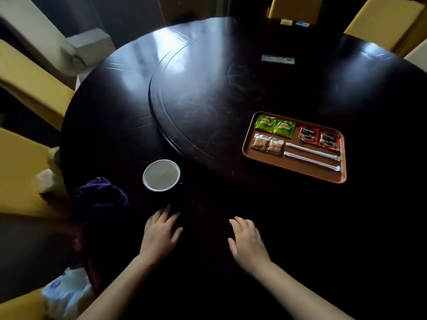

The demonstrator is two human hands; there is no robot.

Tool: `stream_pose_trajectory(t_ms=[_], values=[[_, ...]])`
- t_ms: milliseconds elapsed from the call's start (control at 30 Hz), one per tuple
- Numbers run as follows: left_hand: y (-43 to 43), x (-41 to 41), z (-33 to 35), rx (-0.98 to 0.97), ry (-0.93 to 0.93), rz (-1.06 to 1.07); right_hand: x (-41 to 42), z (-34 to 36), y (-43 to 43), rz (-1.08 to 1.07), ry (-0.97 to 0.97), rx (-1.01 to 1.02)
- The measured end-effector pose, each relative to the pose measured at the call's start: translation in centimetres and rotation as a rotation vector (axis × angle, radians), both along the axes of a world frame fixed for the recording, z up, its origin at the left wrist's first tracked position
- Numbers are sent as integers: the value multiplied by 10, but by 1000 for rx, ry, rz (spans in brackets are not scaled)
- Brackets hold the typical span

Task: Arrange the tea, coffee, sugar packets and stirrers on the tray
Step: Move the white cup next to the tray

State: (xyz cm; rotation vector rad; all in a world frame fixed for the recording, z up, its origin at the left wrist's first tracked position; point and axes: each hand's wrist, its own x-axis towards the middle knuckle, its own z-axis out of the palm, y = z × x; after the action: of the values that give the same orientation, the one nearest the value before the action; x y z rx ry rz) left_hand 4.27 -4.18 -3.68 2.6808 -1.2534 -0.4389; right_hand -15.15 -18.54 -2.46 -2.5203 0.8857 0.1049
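Observation:
A brown tray (298, 168) lies on the dark round table, right of centre. On it sit two green tea packets (275, 125) at the back left, two red coffee packets (318, 138) at the back right, two brown sugar packets (268, 144) at the front left, and two white wrapped stirrers (313, 157) at the front right. My left hand (160, 234) and my right hand (247, 239) rest flat on the table near its front edge, well short of the tray. Both hold nothing and their fingers are spread.
A white empty cup (161, 175) stands left of the tray, just beyond my left hand. A purple cloth (99, 197) lies at the table's left edge. A raised turntable (208, 93) fills the table's middle. Yellow chairs (30, 84) ring the table. A white plastic bag (67, 294) sits bottom left.

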Motion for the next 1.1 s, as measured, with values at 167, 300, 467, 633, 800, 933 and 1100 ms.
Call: stream_pose_trajectory(t_ms=[167, 300, 467, 633, 800, 933, 1100], values=[[23, 32, -7, 57, -42, 142, 52, 3, 7, 100, 40, -2], [27, 53, -14, 95, 4, 188, 102, 7, 3, 127, 21, 47], [33, 60, -28, 85, -33, 146, 158, 17, -2, 19, -110, 234], [35, 59, -35, 23, -54, 141, 181, 9, -9, -17, -185, 210], [36, 59, -36, 26, -57, 151, 184, 7, -14, -8, -173, 214], [35, 61, -35, 32, -44, 137, 187, 9, -21, 5, -126, 221], [30, 60, -28, -27, 12, 166, 190, 15, -30, 46, -96, 144]])
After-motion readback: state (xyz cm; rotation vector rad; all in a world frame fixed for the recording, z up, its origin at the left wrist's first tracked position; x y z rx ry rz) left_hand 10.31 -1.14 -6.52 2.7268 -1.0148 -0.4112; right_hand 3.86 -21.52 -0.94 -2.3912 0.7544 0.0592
